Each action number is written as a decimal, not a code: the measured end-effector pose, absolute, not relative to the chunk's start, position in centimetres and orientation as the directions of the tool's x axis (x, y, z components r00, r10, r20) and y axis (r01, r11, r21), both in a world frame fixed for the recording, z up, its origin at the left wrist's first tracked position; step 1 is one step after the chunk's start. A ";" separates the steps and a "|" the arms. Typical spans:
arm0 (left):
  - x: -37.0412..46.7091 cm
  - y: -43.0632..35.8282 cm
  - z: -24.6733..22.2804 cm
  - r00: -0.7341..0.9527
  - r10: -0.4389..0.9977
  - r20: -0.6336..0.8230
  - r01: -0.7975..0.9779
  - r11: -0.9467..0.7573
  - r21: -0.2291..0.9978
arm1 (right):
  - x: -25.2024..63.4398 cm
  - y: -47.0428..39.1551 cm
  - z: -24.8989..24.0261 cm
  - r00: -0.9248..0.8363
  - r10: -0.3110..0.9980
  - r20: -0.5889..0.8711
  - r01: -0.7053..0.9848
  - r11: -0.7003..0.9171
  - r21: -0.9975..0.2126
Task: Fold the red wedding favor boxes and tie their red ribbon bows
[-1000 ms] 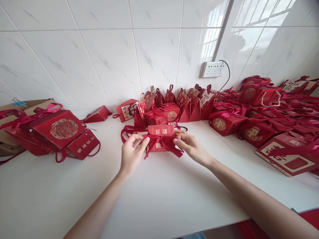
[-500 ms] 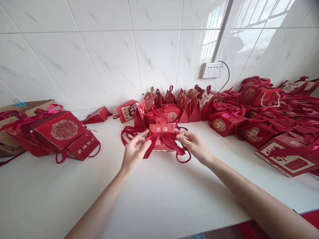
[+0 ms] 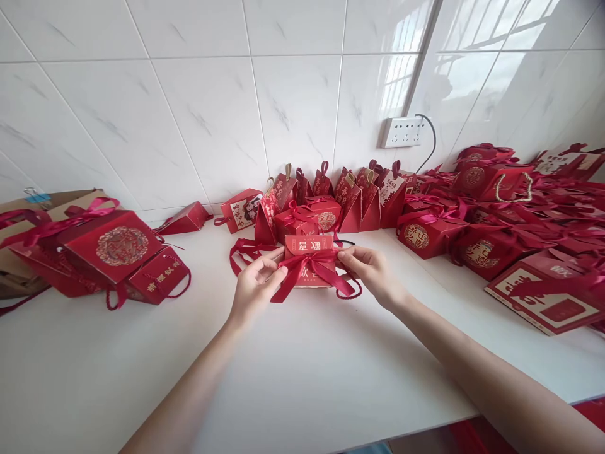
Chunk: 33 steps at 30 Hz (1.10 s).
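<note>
A small red gift box [image 3: 309, 243] with gold lettering sits on the white table in front of me. Across its front lies a dark red ribbon [image 3: 309, 260] tied in a bow, its two tails hanging down. At the left end of the bow, my left hand [image 3: 259, 280] pinches a loop between thumb and fingers. My right hand [image 3: 368, 271] pinches the loop on the other side. A twisted red cord [image 3: 352, 295] curves out beside the box, below my right hand.
Several upright red boxes [image 3: 350, 202] line the tiled wall behind. A large heap of red boxes [image 3: 543, 221] covers the right side. Stacked boxes [image 3: 116, 246] and a brown paper bag [image 3: 14, 265] stand at left. A power socket [image 3: 401, 132] is on the wall.
My right hand has shifted slightly, and the bow's right loop and tail are drawn a little further right. My left hand stays nearly in place on its loop.
</note>
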<state>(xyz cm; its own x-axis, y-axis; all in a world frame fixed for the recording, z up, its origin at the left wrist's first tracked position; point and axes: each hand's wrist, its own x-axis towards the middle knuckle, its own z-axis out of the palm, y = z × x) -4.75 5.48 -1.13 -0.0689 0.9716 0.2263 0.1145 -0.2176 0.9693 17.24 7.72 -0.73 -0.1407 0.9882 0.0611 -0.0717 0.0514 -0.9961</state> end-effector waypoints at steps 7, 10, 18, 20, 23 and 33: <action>-4.8 5.5 -1.1 -0.046 0.970 0.240 0.125 -0.233 0.964 | 17.2 7.5 -0.6 -0.124 0.991 0.041 -0.078 0.031 -0.996; -4.8 5.6 -1.2 -0.035 0.972 0.234 0.117 -0.228 0.967 | 17.2 7.4 -0.5 -0.122 0.992 0.036 -0.074 0.027 -0.997; -4.7 5.6 -1.3 -0.029 0.975 0.222 0.103 -0.218 0.970 | 17.2 7.5 -0.8 -0.137 0.990 0.038 -0.086 0.026 -0.996; -4.6 5.4 -1.1 -0.035 0.968 0.249 0.128 -0.243 0.962 | 17.3 7.6 -0.8 -0.129 0.990 0.054 -0.068 0.045 -0.997; -4.4 5.3 -1.1 -0.037 0.956 0.291 0.144 -0.283 0.948 | 17.3 7.5 -0.9 -0.114 0.990 0.085 -0.048 0.080 -0.996; -4.2 5.0 -1.0 -0.056 0.958 0.280 0.186 -0.266 0.946 | 17.2 7.3 -1.1 -0.124 0.982 0.143 0.045 0.150 -0.988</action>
